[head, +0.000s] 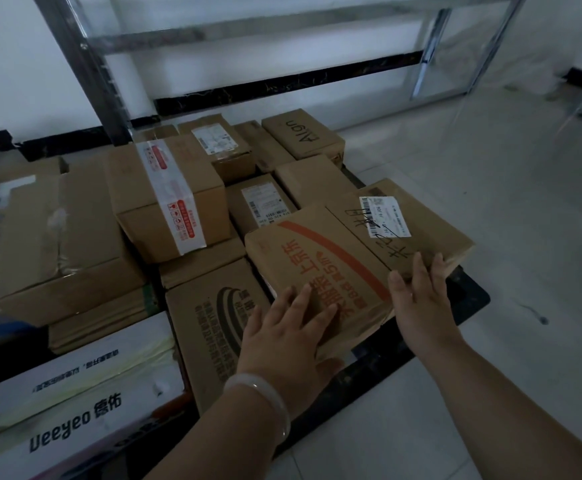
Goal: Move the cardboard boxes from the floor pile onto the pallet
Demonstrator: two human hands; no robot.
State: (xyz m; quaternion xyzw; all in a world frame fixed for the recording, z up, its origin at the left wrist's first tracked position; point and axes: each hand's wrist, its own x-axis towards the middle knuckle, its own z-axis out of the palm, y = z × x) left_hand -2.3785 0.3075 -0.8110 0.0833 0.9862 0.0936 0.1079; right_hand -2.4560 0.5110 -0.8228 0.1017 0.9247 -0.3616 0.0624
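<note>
While both hands rest on the flat orange-printed box [334, 265], the step in hand looks like setting it down on the pallet [469, 296], at the near right corner. Left hand [282, 336]: fingers spread flat over the near end of the box top, thumb apparently at the near edge; grip released, pressing rather than clasping. Right hand [421, 289]: open palm on the right near edge of the same box, fingers extended, nothing clenched. Box lies slightly tilted, its right end overhanging the black pallet edge, its left end lapping a brown box with a ring logo [210, 327].

Judgement: placement nearly done; next move calls for a push inward and leftward to square it with its neighbours, then letting go.

Pallet load: many sealed cartons packed close, among them a tall taped box [168, 199], a box marked "Align" [303, 135], a white Ueeyeo carton [75, 403] at near left. All closed, so contents cannot be told. Floor pile not in view.
</note>
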